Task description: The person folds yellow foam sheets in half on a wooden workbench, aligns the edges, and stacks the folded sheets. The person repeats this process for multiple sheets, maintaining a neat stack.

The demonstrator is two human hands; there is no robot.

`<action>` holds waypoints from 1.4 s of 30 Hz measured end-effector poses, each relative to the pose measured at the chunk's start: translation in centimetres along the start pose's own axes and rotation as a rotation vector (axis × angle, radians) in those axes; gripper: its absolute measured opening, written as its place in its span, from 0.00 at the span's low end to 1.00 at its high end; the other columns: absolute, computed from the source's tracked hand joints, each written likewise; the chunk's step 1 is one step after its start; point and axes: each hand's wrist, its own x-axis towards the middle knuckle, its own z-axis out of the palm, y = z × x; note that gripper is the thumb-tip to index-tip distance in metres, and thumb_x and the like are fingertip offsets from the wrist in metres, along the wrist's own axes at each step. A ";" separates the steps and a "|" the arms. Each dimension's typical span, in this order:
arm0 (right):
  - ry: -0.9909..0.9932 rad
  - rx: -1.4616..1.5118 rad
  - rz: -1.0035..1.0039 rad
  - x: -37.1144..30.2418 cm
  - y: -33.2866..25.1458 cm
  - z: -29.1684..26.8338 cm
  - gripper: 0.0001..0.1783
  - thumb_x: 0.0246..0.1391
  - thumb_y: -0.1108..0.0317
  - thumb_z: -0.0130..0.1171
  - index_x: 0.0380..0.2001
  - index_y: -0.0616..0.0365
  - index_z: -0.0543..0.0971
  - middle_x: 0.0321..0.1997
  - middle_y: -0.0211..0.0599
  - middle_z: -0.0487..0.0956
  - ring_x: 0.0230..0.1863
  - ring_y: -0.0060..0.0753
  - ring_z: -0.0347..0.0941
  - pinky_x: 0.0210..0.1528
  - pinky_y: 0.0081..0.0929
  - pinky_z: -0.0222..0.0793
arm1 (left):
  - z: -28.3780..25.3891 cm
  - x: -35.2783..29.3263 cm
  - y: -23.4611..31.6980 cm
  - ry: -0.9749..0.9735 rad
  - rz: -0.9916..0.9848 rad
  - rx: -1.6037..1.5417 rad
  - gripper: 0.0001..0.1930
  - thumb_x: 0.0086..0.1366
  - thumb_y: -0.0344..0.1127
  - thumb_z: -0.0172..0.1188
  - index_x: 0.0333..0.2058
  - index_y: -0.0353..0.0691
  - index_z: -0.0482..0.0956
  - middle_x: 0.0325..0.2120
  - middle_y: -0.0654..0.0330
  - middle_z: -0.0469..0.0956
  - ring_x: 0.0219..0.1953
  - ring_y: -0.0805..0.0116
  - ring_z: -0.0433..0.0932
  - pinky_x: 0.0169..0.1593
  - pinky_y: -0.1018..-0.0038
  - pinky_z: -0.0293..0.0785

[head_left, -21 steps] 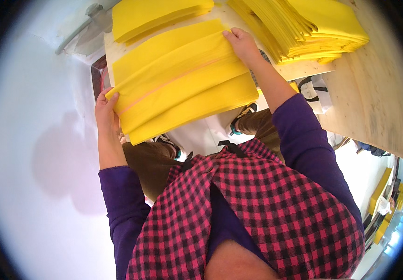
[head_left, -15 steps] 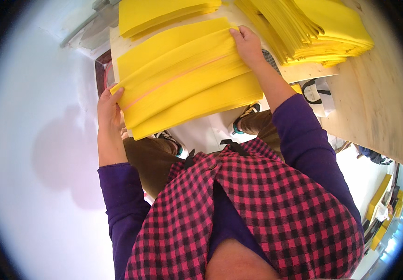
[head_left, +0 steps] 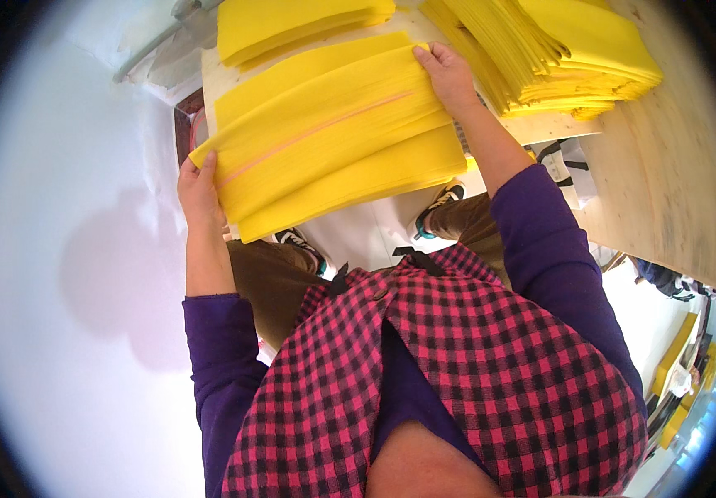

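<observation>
A yellow cloth sheet with a thin orange line across it is stretched between my two hands. My left hand pinches its left corner, the thumb on top and the other fingers mostly hidden beneath. At the far right corner my right hand grips the cloth between thumb and fingers. Under the held sheet, more yellow cloth lies in layers over the near edge of the table. Another part of the yellow layers shows just beyond the sheet.
A folded yellow stack lies on the wooden table at the back left. A larger pile of folded yellow cloth is at the back right. A white bag with black handles stands below the table edge. The pale wall is close on my left.
Both hands have shifted slightly to the right with the sheet still held between them. The sheet's near edge has risen a little. The view has moved slightly.
</observation>
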 end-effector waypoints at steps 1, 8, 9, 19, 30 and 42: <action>-0.052 0.134 0.061 -0.2 -0.3 0.0 0.12 0.58 0.63 0.59 0.33 0.62 0.76 0.27 0.28 0.76 0.27 0.19 0.67 0.31 0.21 0.67 | 0.0 0.0 -0.1 0.018 0.018 0.002 0.09 0.66 0.29 0.57 0.42 0.33 0.75 0.38 0.58 0.80 0.38 0.71 0.79 0.43 0.74 0.76; -0.330 0.328 0.329 -0.5 -2.6 -2.1 0.19 0.58 0.66 0.58 0.51 0.62 0.72 0.46 0.35 0.79 0.43 0.25 0.77 0.47 0.24 0.75 | 0.1 -0.2 0.7 0.054 0.086 0.001 0.08 0.65 0.29 0.57 0.41 0.34 0.75 0.37 0.60 0.79 0.37 0.72 0.78 0.42 0.75 0.76; -0.344 0.335 0.348 -0.6 -3.0 -2.3 0.19 0.58 0.66 0.59 0.51 0.62 0.72 0.46 0.35 0.79 0.44 0.26 0.77 0.47 0.25 0.75 | 0.1 -0.3 0.8 0.043 0.111 0.020 0.08 0.65 0.29 0.58 0.41 0.34 0.75 0.37 0.60 0.79 0.37 0.72 0.78 0.42 0.75 0.76; -0.441 0.367 0.375 -0.6 -6.4 -3.5 0.19 0.56 0.68 0.60 0.50 0.63 0.73 0.47 0.38 0.78 0.46 0.28 0.77 0.49 0.27 0.74 | -0.2 -0.1 3.0 0.029 0.218 0.053 0.08 0.65 0.29 0.58 0.42 0.33 0.75 0.37 0.59 0.79 0.36 0.72 0.77 0.43 0.75 0.74; -0.386 0.103 0.100 -0.7 -14.7 -4.5 0.14 0.51 0.73 0.65 0.42 0.62 0.78 0.40 0.31 0.81 0.42 0.22 0.75 0.50 0.19 0.67 | -2.3 -2.6 9.5 -0.029 0.443 -0.021 0.07 0.66 0.28 0.57 0.41 0.33 0.74 0.37 0.59 0.79 0.38 0.72 0.78 0.44 0.75 0.75; -0.317 -0.030 -0.017 -0.6 -22.9 -8.7 0.07 0.50 0.71 0.66 0.33 0.58 0.80 0.29 0.27 0.80 0.26 0.17 0.76 0.23 0.15 0.62 | 0.7 -4.3 14.8 -0.015 0.576 -0.026 0.08 0.67 0.28 0.55 0.43 0.32 0.73 0.40 0.57 0.78 0.41 0.70 0.77 0.46 0.74 0.74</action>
